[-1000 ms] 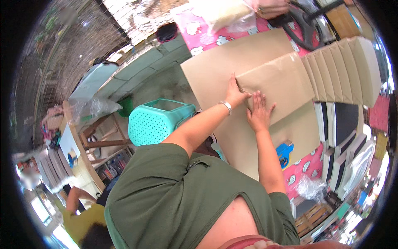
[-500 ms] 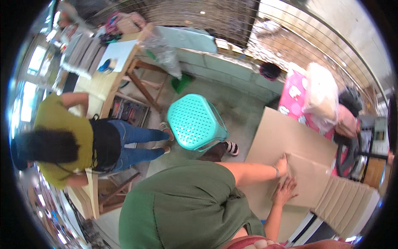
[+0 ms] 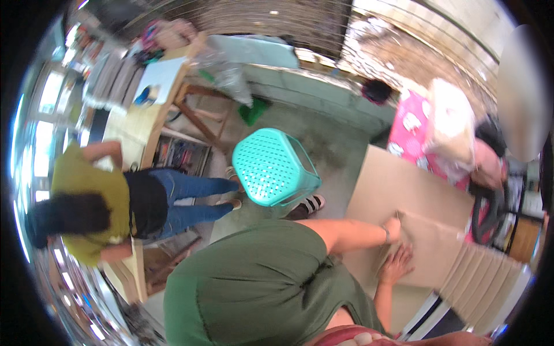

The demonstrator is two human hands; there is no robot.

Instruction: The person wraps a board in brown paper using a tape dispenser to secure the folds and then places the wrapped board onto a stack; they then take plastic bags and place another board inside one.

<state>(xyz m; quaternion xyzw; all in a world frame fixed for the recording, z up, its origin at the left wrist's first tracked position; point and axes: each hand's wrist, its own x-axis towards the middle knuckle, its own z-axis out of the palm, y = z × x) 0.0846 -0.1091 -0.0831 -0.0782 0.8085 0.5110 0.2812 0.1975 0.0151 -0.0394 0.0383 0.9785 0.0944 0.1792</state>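
A large brown cardboard piece (image 3: 415,179) with a folded, raised panel lies in front of me at the right. My left hand (image 3: 393,229), with a band on its wrist, grips the panel's left edge near its upper corner; some of its fingers are hidden there. Just below, my right hand (image 3: 396,265) rests on the cardboard with its fingers spread, holding nothing.
A turquoise stool (image 3: 268,167) stands left of the cardboard. Further left, a person (image 3: 86,202) in a yellow-green top works at a wooden table (image 3: 130,130). Stacked folded cardboard (image 3: 482,274) sits at the right, and a wrapped bundle (image 3: 450,121) rests on a pink patterned cover (image 3: 408,124).
The view has shifted slightly. Both my hands stay at nearly the same places on the cardboard. A pale blurred shape has come in at the upper right edge.
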